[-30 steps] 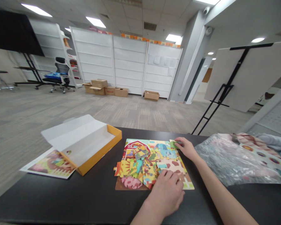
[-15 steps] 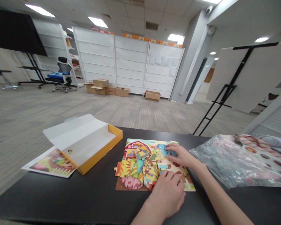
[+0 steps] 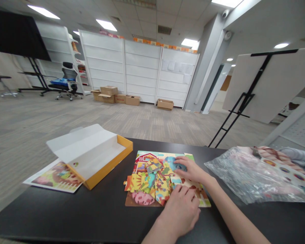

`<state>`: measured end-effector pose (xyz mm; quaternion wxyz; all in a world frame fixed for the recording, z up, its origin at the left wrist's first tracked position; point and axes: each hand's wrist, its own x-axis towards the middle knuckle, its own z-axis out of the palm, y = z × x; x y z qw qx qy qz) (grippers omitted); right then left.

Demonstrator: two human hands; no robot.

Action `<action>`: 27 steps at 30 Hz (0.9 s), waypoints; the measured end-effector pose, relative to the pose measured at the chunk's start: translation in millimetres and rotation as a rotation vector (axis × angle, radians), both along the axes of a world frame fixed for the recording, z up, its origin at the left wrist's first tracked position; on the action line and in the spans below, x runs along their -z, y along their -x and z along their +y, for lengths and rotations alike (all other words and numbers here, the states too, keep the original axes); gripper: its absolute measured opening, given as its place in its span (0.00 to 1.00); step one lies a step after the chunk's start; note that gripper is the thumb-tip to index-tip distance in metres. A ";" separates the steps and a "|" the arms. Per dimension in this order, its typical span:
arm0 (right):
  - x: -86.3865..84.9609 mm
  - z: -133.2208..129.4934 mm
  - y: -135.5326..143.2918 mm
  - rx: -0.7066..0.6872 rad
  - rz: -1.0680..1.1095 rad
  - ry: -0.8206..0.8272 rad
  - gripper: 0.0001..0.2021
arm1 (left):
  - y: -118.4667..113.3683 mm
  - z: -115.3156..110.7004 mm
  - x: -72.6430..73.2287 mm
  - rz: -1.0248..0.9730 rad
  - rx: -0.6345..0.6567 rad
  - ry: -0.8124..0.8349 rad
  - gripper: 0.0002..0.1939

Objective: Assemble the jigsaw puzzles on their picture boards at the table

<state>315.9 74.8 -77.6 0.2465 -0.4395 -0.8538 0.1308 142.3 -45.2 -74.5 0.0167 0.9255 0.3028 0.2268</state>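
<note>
A black counter (image 3: 66, 210) carries a farm jigsaw board (image 3: 142, 200). The right hand (image 3: 190, 169) lies flat, fingers spread, on loose blue pieces (image 3: 171, 162) near its far edge; the left hand (image 3: 180, 210), open, presses the near right corner, closer to the piled pieces (image 3: 149, 181) leftward.

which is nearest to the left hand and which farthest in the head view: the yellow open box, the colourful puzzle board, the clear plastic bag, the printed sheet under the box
1. Colourful puzzle board: under the left hand, touching.
2. Clear plastic bag: to the right on the black table.
3. Yellow open box: to the left, about as far as the bag; hard to call.
4. Printed sheet: far left, partly under the box.
</note>
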 end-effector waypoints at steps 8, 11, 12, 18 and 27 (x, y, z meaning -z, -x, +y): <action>-0.4 -1.8 1.0 0.013 -0.001 0.017 0.17 | -1.0 0.0 1.4 -0.011 0.000 -0.007 0.14; -0.8 -3.1 1.6 0.018 -0.003 0.016 0.17 | -0.5 0.3 0.9 -0.021 0.002 -0.003 0.16; -1.0 -3.6 1.9 0.019 -0.002 0.014 0.17 | -0.1 0.5 0.7 -0.021 0.004 -0.001 0.16; -1.2 -4.9 3.3 0.028 0.006 0.016 0.17 | 0.4 -0.2 1.5 -0.020 0.011 0.005 0.15; -3.1 -4.6 3.4 0.007 0.006 0.030 0.16 | 62.7 35.6 -35.9 -0.188 -0.172 0.130 0.07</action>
